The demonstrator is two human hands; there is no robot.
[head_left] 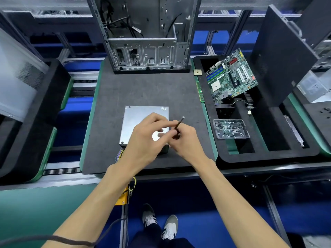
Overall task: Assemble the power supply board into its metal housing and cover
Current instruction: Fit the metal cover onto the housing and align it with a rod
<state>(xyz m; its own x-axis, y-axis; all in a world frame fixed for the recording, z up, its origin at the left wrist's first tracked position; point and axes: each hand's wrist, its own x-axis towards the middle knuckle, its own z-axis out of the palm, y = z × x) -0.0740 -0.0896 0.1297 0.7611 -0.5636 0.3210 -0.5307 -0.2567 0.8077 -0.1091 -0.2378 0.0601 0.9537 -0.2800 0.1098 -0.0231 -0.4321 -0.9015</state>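
Note:
The closed metal power supply housing (138, 119) lies flat on the black mat (143, 90), its silver cover up, with screws visible at its left corners. Coloured wires (119, 153) trail from its near left side. My right hand (186, 140) grips a thin dark screwdriver (179, 123), shaft tilted up and to the right, above the housing's right edge. My left hand (145, 138) hovers over the cover, its fingertips pinched at the screwdriver's shaft; whether they hold a screw is hidden.
A clear tray of screws (231, 130) sits in a black foam tray (268, 154) to the right, beside a green motherboard (231, 77). An open computer case (146, 42) stands at the mat's far end. A dark side panel (279, 56) leans at the right.

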